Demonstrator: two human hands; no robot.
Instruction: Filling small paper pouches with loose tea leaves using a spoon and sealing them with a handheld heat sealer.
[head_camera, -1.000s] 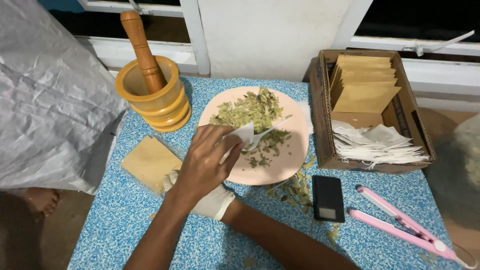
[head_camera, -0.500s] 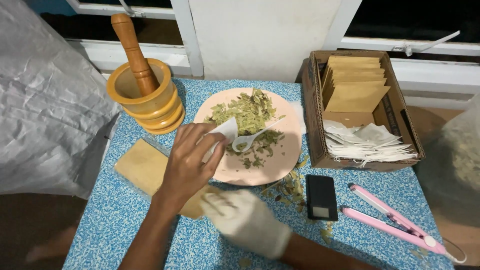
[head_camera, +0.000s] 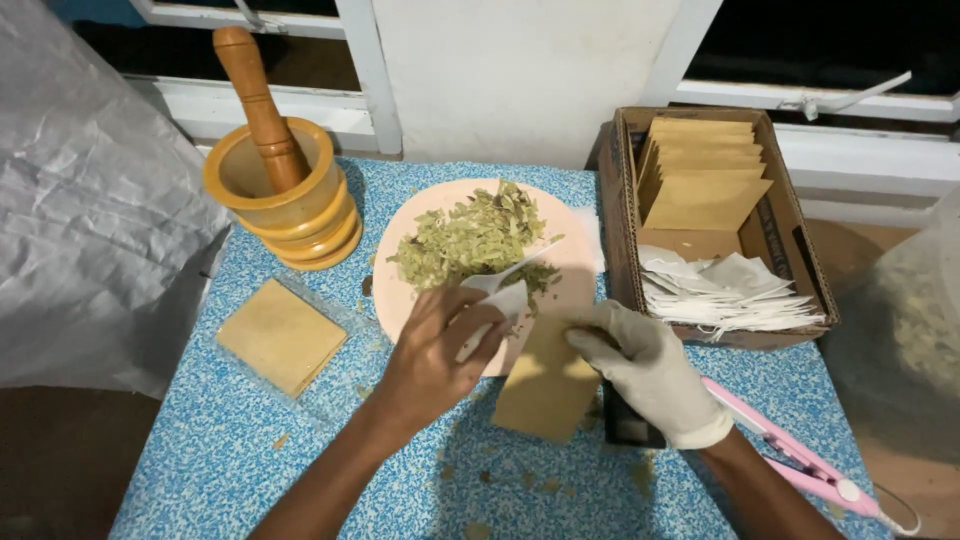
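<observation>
My bare left hand (head_camera: 435, 350) pinches a small white filter sachet (head_camera: 492, 308) at the near edge of a pink plate (head_camera: 575, 262). The plate carries a heap of dried green leaves (head_camera: 475, 235) with a white plastic spoon (head_camera: 515, 270) lying in it. My right hand (head_camera: 645, 368), in a white glove, grips the top edge of a flat brown paper envelope (head_camera: 548, 385) just right of the sachet. The envelope leans over the blue speckled tabletop (head_camera: 250, 450). The two hands are almost touching.
A wooden mortar with pestle (head_camera: 285, 195) stands at the back left. A brown packet in clear wrap (head_camera: 282, 335) lies left. A cardboard box (head_camera: 620, 220) at the right holds brown envelopes and white sachets. A black scale (head_camera: 625, 430), pink sealer tongs (head_camera: 800, 455) and grey plastic sheeting (head_camera: 90, 200) surround.
My gloved right hand has come out from under the left arm and moved right, bringing a brown envelope up beside the sachet. The left hand has kept the sachet at the plate's edge.
</observation>
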